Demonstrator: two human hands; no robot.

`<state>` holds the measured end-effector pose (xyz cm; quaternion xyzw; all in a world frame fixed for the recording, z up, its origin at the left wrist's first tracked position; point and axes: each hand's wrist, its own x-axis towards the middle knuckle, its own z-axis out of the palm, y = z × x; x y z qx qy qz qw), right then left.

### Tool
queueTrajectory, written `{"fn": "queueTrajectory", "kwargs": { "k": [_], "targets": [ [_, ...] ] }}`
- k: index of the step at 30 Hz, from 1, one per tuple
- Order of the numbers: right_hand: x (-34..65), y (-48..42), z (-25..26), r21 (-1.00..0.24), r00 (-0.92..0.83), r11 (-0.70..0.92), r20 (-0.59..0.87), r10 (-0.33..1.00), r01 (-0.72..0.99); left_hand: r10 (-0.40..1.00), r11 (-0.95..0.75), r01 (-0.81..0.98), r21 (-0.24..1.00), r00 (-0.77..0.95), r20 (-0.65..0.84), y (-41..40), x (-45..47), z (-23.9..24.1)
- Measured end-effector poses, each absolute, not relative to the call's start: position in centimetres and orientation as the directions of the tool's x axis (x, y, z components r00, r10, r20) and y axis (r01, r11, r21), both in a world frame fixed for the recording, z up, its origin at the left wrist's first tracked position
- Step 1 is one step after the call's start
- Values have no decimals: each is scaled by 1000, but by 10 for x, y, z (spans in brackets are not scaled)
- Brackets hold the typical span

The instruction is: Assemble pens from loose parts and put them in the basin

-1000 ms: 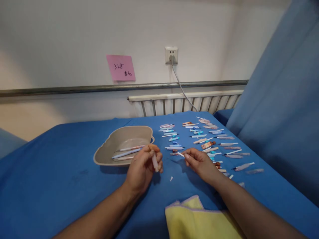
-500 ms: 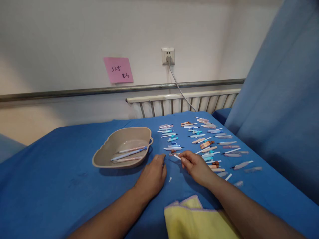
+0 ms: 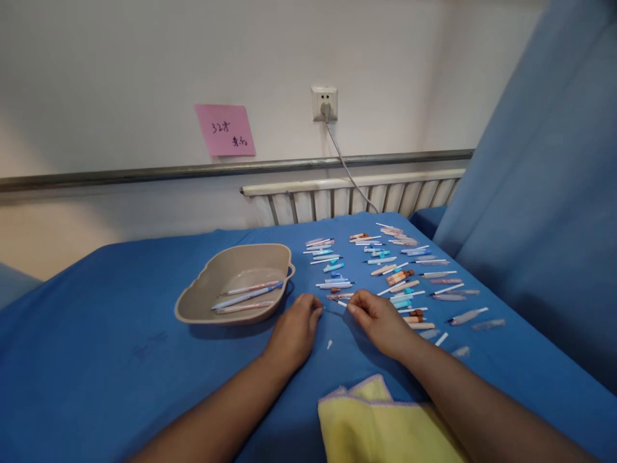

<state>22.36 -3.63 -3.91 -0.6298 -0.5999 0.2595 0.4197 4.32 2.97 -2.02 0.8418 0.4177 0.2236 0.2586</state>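
My right hand (image 3: 378, 323) is closed in a pinch at the right end of a thin white pen refill (image 3: 341, 303). Facing it a short way to the left, my left hand (image 3: 297, 326) has thumb and forefinger pressed together; whatever they grip is hidden or too small to name. A tiny white piece (image 3: 330, 344) lies on the blue cloth between my wrists. Just beyond the hands are a brownish clear pen part (image 3: 340, 296) and a light blue-white pen part (image 3: 335, 285). To the left, a beige basin (image 3: 197, 302) holds several pens (image 3: 247, 295).
Rows of pen barrels, caps and refills (image 3: 403, 287) cover the right side of the blue cloth (image 3: 120, 366). A yellow cloth (image 3: 380, 427) lies in front. Behind are a white rail (image 3: 332, 184) and a socket (image 3: 324, 105) with a cable; a blue curtain (image 3: 540, 193) hangs right.
My left hand has turned slightly, its fingertips drawing closer together. My right hand keeps its pinch on the refill, and less of the refill shows. The whole view has shifted a little.
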Motion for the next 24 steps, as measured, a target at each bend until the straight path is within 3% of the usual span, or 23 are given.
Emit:
{"fn": "queueTrajectory", "kwargs": {
  "k": [3,6,15,24],
  "targets": [
    [226,-40,-33,-790,75,132,219,973,599,860,-358,380,853,490,143,31,41,-23],
    [226,-43,-28,-772,36,180,254,967,610,876,-200,238,951,478,64,33,41,-24],
    [224,-46,-23,-752,29,208,289,957,625,861,-163,178,970,507,52,31,42,-22],
    [226,-47,-22,-712,-27,247,306,952,658,843,-259,240,936,528,98,29,42,-22]
  ]
}}
